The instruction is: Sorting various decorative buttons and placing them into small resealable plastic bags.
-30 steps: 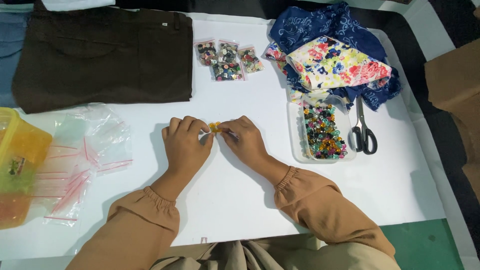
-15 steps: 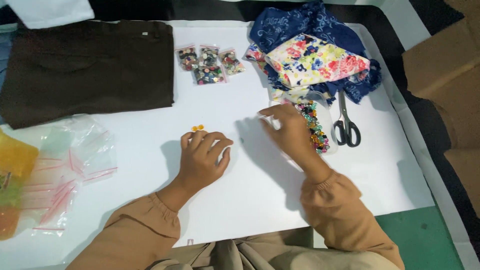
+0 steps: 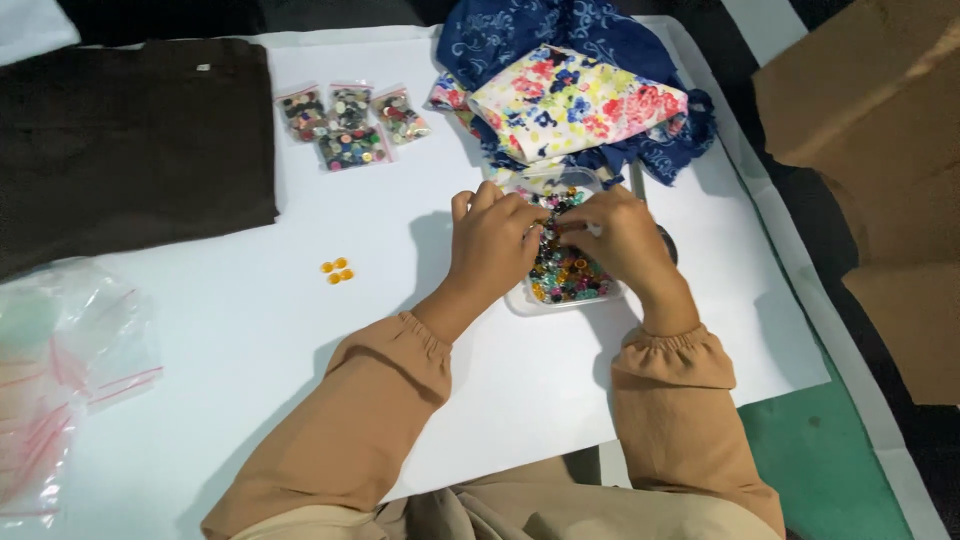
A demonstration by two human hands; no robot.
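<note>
My left hand (image 3: 495,235) and right hand (image 3: 615,235) dig in the clear bead tray (image 3: 565,285); its long axis runs away from me, on the white table (image 3: 300,330). I cannot tell either grip.

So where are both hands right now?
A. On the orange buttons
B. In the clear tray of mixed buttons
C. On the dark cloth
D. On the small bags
B: the left hand and right hand meet over the tray of buttons, while the orange buttons lie apart on the white sheet.
</note>
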